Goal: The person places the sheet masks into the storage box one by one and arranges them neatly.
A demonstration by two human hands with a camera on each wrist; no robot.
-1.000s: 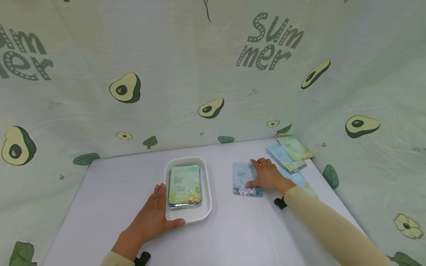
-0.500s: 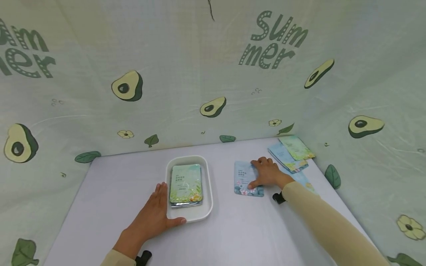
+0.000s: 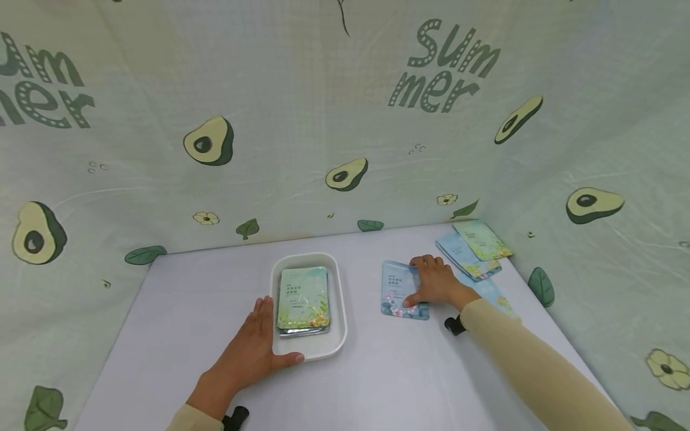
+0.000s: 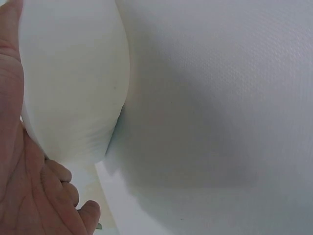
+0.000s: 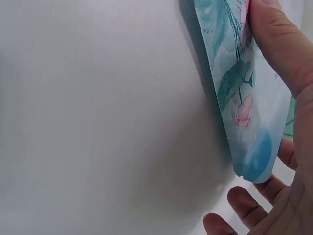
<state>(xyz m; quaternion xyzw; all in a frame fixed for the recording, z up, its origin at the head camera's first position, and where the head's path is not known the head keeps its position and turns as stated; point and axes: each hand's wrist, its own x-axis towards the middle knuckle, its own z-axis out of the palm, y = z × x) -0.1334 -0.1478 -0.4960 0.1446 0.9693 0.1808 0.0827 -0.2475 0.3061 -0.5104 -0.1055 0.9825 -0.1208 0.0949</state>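
Observation:
In the head view, my left hand (image 3: 249,347) lies with straight fingers along the left side of a white tray (image 3: 341,323), its thumb at the near rim. The left wrist view shows the palm against the tray's outer wall (image 4: 73,83). A green sachet (image 3: 303,297) with printed flowers lies in the tray, on top of at least one other with a silvery edge. To the right, my right hand (image 3: 438,281) grips a blue sachet (image 3: 396,290) with pink flowers. Up close, the thumb (image 5: 279,39) presses its printed face while fingers reach past its far edge.
Behind the right hand, blue sachets (image 3: 458,248) and a green sachet (image 3: 480,239) overlap at the back right corner of the white table (image 3: 345,395). Another blue one (image 3: 493,293) is partly covered by the right forearm. An avocado-print curtain (image 3: 280,120) surrounds the table's back and sides.
Both hands stay in nearly the same places. The blue sachet's far edge slants slightly more under the right hand. The head view has shifted a little.

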